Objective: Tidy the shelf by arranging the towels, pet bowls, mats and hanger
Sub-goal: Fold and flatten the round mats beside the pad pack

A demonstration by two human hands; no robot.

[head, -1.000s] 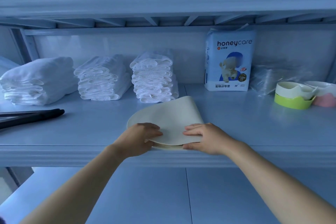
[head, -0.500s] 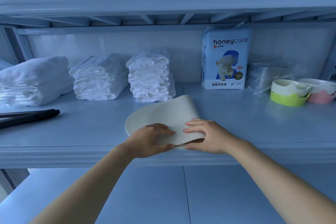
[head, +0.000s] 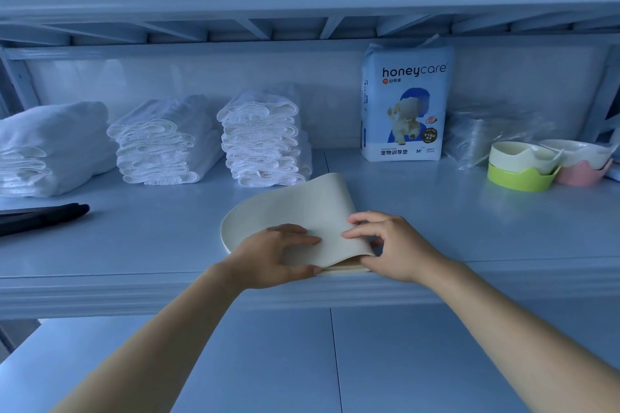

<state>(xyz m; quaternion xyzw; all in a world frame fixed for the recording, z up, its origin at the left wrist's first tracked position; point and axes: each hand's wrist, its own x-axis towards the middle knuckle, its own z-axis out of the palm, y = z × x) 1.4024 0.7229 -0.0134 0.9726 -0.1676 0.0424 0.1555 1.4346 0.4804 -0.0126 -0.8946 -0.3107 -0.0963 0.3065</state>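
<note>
Left hand point(head: 278, 255) and right hand point(head: 389, 245) clamp fingers point(head: 300, 239) on the folded cream mat point(head: 302, 208), seemingly squaring its layers at the shelf point(head: 134, 245) edge.

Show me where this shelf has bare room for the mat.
Bare: front strip between hanger and mat; wide patch between mat, honeycare pack and green bowl. Crowded: towel stacks behind, far right corner.

"honeycare", "M" on pad pack point(head: 406, 104)

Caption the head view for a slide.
Left hand and right hand fold a cream mat on the shelf before stacked towels and pet bowls.
</note>
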